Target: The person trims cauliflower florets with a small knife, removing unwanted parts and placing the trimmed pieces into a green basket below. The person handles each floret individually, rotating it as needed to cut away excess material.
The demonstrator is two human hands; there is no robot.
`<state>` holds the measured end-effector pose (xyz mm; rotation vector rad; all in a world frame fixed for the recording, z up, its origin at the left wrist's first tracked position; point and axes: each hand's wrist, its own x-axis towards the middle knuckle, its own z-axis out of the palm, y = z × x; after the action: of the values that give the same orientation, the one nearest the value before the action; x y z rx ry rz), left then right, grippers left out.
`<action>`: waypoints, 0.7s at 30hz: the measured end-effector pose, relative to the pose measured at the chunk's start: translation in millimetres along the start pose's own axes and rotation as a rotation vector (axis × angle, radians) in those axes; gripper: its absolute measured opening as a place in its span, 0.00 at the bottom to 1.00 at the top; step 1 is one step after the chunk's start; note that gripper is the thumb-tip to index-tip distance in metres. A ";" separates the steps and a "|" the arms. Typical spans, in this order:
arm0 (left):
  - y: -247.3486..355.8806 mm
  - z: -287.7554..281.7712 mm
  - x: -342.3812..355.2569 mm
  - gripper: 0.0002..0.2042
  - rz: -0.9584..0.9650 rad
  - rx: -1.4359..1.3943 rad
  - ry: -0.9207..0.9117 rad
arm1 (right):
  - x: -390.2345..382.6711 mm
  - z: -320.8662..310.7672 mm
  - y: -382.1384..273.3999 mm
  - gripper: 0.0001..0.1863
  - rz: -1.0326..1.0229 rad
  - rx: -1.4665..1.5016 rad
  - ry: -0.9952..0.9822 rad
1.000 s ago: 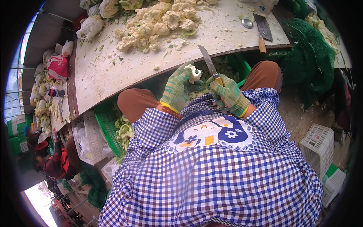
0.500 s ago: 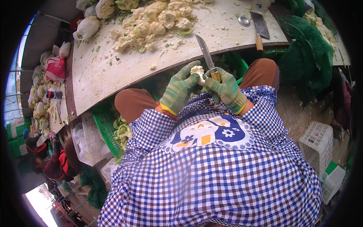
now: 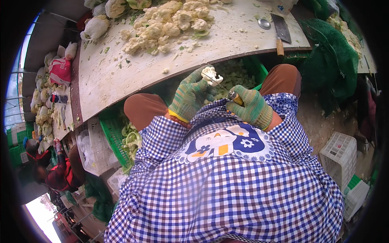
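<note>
My left hand, in a green striped knit glove, is closed on a white cauliflower floret held near the table's front edge. My right hand, gloved alike, grips the yellowish handle of a knife. Its blade points up and left at the floret and shows edge-on as a thin dark line; whether it has cut in I cannot tell. Below both hands stands a green crate with pale cut pieces inside.
Cauliflower pieces are heaped on the white table. At its right lie a cleaver and a round metal lid. Green netting hangs at the right. Another person works at lower left; white crates stand at lower right.
The knife has swung down from upright, its blade now turned toward the floret. My right hand has moved slightly right and down, while the floret is tilted over in my left hand.
</note>
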<state>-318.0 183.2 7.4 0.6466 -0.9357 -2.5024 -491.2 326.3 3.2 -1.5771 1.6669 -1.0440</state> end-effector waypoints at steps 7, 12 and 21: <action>5.8 0.6 -3.3 0.18 -0.040 0.190 0.120 | -2.4 3.5 -0.7 0.14 0.036 -0.250 -0.062; 3.5 -2.0 -5.6 0.16 -0.058 0.266 0.201 | -0.1 8.8 -6.1 0.13 0.111 -0.356 -0.103; 3.3 -18.6 -3.1 0.22 -0.172 0.236 0.005 | 11.5 22.6 8.5 0.14 0.317 0.254 -0.184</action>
<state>-304.7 173.0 -1.9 0.8383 -1.2340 -2.5571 -477.4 311.8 -14.6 -1.1637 1.5290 -0.8769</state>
